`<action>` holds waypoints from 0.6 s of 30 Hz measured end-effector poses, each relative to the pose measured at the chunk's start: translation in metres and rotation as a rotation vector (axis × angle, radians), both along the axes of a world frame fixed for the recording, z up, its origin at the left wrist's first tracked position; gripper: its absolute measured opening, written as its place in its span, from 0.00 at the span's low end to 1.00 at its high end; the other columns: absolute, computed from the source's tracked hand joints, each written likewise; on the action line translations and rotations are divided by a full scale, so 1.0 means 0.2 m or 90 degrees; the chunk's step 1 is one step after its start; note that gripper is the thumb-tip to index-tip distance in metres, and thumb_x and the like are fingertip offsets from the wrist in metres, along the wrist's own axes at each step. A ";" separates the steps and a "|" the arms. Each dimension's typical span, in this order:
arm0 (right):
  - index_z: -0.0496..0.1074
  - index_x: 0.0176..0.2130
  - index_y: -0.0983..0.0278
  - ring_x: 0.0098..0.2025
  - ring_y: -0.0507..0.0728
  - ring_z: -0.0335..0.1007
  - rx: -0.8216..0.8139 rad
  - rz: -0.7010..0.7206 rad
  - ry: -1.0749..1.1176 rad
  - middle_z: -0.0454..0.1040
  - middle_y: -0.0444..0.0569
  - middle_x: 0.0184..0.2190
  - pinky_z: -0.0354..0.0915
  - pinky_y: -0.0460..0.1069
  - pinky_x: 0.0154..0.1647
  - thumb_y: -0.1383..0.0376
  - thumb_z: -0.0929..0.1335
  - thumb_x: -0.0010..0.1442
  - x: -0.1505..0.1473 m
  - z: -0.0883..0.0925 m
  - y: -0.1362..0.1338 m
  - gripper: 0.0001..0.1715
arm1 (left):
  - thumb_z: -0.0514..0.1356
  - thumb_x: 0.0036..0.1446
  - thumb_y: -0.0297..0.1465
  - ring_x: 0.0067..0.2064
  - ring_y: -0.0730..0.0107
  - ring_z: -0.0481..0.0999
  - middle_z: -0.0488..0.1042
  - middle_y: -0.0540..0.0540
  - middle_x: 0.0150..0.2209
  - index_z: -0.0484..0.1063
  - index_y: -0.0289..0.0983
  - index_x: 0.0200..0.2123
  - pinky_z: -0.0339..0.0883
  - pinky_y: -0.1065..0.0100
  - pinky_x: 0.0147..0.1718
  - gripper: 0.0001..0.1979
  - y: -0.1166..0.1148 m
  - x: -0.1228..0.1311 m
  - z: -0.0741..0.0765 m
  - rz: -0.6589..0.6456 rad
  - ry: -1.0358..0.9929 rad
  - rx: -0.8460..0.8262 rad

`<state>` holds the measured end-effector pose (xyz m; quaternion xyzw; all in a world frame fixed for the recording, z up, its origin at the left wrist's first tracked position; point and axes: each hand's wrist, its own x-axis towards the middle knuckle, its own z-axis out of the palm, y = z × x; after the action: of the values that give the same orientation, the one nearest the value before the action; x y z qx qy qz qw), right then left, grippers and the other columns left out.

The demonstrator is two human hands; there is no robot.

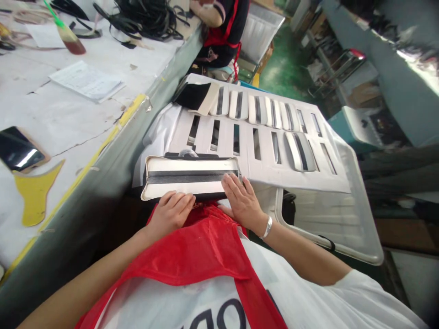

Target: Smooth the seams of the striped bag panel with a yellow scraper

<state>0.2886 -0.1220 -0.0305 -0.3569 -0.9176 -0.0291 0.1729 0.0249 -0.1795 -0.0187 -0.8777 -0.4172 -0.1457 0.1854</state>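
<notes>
Left hand [173,210] has its fingers bent over the near edge of a long cream-and-black piece [187,176]; its thumb is hidden, so a pinch cannot be told. Right hand [244,203] lies palm down on the right end of that piece, fingers extended side by side, not clasped round it.

Head view: the piece sits at the near left corner of a white slotted board [267,171]; its support underneath is hidden. Its form is an elongated rectangle with raised, slightly uneven rims; the cream face looks smooth, divided lengthwise by a dark band. Dark material shows along its far edge.

Five similar banded pieces [258,109] stand in a row along the board's far edge, and one more [299,151] lies nearer its right end. A black-and-beige sheet [197,97] covers the far left corner. A translucent white plastic tub [318,214] extends below the right edge.

Workbench [20,87], at left: yellow tape [103,146] along the edge; near it, a dark-screened phone [22,148] and a flat, flared yellow piece [37,192]. Toward the far edge, a green-tipped bottle [70,39] with brown liquid and tangled black strips [147,18].

Writing: paper sheets [85,81] bear marks too faint to read; large dark letters [231,315] on the white shirt [171,301] are cut off, one round like an O.
</notes>
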 end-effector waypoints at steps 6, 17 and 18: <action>0.71 0.46 0.66 0.43 0.56 0.70 -0.195 -0.205 0.325 0.74 0.53 0.41 0.65 0.52 0.48 0.63 0.63 0.62 0.09 -0.01 -0.14 0.15 | 0.58 0.59 0.23 0.44 0.65 0.73 0.76 0.43 0.45 0.73 0.30 0.46 0.62 0.61 0.48 0.12 0.07 0.13 -0.06 -0.068 0.043 0.055; 0.66 0.21 0.65 0.16 0.49 0.59 -0.986 -0.410 0.526 0.65 0.45 0.14 0.55 0.44 0.18 0.47 0.56 0.61 -0.15 -0.06 -0.05 0.30 | 0.50 0.64 0.26 0.41 0.64 0.71 0.74 0.41 0.38 0.70 0.29 0.49 0.61 0.62 0.40 0.14 0.20 0.34 -0.11 -0.058 0.021 -0.041; 0.66 0.22 0.64 0.17 0.50 0.60 -0.966 -0.379 0.486 0.67 0.46 0.15 0.57 0.44 0.19 0.48 0.55 0.61 -0.14 -0.06 -0.05 0.29 | 0.49 0.64 0.26 0.40 0.64 0.71 0.74 0.41 0.38 0.70 0.30 0.48 0.62 0.61 0.39 0.14 0.19 0.36 -0.10 -0.044 0.021 -0.071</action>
<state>0.2606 -0.1311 -0.0417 -0.5832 -0.4396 0.6618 0.1693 0.0976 -0.1407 -0.0383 -0.9029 -0.3909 -0.1144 0.1376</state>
